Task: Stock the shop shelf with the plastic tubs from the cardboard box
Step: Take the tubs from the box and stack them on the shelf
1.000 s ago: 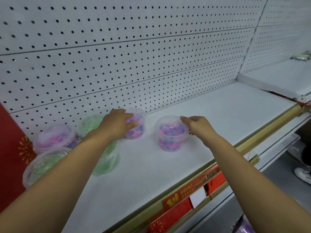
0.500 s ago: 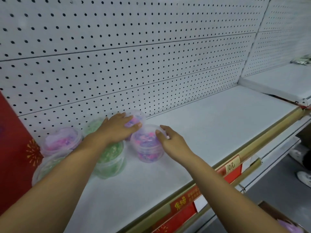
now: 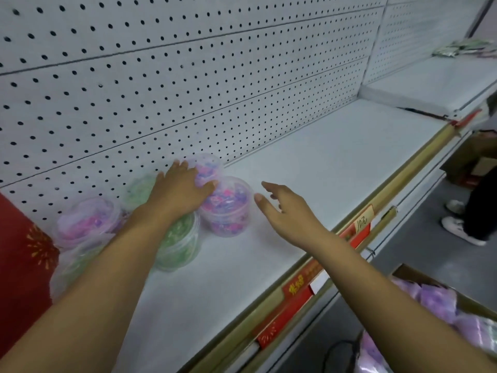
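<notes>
Several clear plastic tubs stand at the left end of the white shelf. A pink-and-purple tub stands in front, with another pink tub behind it against the pegboard. Green tubs and a pink one stand further left. My left hand lies flat across the tops of the tubs, gripping none. My right hand hovers open just right of the front pink tub, apart from it. The cardboard box with purple tubs sits at the lower right.
White pegboard backs the shelf. A red panel bounds its left end. The front rail carries red price labels. A second shelf section with packets lies to the right. A person's legs and white shoes stand on the grey floor.
My right hand slid the front pink tub left against the others, then let it go and drew back to the right. My left hand stayed on the tubs.
</notes>
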Action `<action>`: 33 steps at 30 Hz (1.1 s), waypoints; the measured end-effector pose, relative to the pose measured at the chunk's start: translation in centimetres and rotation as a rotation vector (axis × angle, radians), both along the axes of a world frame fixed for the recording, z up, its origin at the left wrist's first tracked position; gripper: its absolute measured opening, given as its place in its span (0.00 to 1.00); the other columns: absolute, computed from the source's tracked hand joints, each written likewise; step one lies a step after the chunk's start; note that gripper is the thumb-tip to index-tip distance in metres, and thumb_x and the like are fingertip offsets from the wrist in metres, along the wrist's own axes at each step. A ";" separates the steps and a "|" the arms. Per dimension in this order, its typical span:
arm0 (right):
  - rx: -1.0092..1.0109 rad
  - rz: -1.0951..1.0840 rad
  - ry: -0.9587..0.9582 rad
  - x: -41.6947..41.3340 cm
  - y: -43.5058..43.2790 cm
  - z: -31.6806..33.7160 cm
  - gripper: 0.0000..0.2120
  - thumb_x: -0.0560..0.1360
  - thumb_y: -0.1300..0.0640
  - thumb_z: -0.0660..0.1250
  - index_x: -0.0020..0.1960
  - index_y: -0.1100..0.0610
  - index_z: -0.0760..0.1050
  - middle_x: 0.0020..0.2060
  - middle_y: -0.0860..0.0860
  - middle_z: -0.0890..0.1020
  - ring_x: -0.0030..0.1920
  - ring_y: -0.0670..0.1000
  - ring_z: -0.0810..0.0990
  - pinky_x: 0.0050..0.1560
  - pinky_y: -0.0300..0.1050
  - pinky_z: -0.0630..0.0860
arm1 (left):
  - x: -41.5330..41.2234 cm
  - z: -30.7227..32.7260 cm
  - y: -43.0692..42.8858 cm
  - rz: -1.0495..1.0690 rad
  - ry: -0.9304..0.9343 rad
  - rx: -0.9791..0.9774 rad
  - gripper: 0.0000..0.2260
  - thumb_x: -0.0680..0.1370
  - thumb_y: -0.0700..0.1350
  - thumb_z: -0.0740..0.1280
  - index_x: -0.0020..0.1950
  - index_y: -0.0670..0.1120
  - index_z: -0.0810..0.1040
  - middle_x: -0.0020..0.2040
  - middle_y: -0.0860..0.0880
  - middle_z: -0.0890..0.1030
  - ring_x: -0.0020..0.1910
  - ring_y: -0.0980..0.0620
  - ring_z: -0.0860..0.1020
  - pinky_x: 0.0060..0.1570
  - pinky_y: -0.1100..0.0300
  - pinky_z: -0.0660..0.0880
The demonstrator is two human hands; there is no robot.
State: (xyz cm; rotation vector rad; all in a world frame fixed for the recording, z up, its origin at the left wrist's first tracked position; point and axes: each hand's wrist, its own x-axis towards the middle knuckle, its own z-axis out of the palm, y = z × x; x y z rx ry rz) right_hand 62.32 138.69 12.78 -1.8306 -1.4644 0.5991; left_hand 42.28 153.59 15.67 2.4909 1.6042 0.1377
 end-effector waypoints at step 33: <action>-0.372 -0.299 -0.296 32.7 -48.0 -11.2 0.33 0.75 0.39 0.69 0.75 0.52 0.67 0.72 0.51 0.71 0.73 0.53 0.67 0.69 0.50 0.68 | 32.2 -12.5 -42.8 -0.501 -0.303 -0.231 0.27 0.75 0.65 0.63 0.67 0.50 0.77 0.63 0.46 0.81 0.62 0.47 0.76 0.62 0.54 0.71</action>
